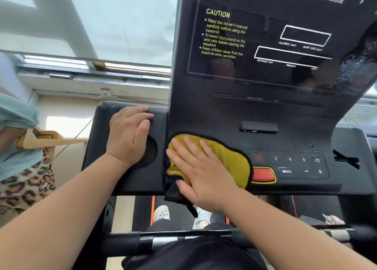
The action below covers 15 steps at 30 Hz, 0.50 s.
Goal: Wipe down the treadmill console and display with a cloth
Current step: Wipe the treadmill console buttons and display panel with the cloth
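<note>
- Cloth (230,157), yellow with a dark edge, lay spread on the lower left part of the treadmill console (285,124), just left of the red button (263,174). One dark corner hung over the console's front edge.
- Right hand (202,171) lay flat on the cloth with fingers straight and spread, pressing it to the panel. Nothing was grasped.
- Left hand (128,135) rested palm down on the left side tray (122,177), fingers relaxed and released, partly covering the round cup recess (152,153).
- Display (265,51) stood above, dark and unlit, with yellow CAUTION text (224,35) at its left and white outlined boxes to the right.
- Droplets or foam marks (355,65) showed at the display's right edge. More specks sat on the panel above the number keys (295,159).
- MODE key (287,171) sat right of the red button, apart from the cloth.
- Handlebar (183,239) crossed the bottom of the view, and a white shoe (162,212) was visible on the belt below the console.
</note>
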{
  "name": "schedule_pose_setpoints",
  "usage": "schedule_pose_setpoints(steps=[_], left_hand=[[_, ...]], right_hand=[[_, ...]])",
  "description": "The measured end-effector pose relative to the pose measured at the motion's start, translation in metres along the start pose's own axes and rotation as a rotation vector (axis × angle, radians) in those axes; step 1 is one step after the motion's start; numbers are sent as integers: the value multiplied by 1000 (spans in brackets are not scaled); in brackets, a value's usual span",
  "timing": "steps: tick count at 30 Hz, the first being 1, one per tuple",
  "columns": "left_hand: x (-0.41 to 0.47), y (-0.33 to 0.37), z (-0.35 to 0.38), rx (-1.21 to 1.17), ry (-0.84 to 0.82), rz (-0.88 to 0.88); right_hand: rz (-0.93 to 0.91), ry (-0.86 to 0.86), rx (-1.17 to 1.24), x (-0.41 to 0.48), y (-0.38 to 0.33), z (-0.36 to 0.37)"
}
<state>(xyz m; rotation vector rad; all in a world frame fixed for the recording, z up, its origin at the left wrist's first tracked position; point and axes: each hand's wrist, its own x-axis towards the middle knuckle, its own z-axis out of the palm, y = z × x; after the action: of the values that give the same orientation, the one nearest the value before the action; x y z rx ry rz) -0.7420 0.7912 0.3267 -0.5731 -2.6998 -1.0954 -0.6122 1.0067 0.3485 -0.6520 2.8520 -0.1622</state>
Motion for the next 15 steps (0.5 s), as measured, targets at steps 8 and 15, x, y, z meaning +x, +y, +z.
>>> schedule_pose_setpoints(steps=[8, 15], left_hand=[[-3, 10, -6, -120, 72, -43], [0, 2, -3, -160, 86, -64]], right_hand=[[10, -67, -101, -6, 33, -10], [-55, -25, -142, 45, 25, -23]])
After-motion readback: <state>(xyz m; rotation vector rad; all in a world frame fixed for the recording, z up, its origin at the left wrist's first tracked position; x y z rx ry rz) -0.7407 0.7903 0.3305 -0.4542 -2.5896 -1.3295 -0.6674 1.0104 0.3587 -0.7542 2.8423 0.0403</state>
